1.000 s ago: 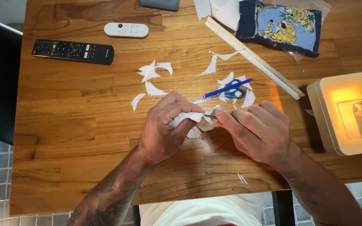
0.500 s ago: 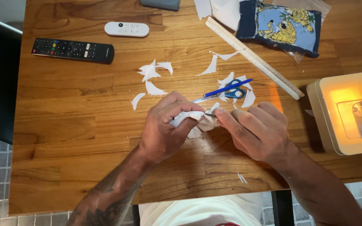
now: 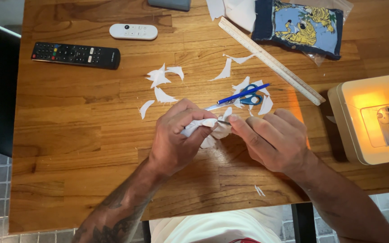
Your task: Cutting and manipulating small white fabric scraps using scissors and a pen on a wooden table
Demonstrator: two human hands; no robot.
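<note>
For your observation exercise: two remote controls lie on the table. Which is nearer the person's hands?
The black remote is slightly nearer the left hand; it is long and dark with many buttons, while the white remote is short, rounded and lies farther up the table.

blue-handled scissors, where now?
Head view: the blue-handled scissors lie on the wooden table, just beyond the hands, among white fabric scraps, near the long white ruler.

One head-worn camera looks straight down, close above the wooden table (image 3: pixel 68 135).
</note>
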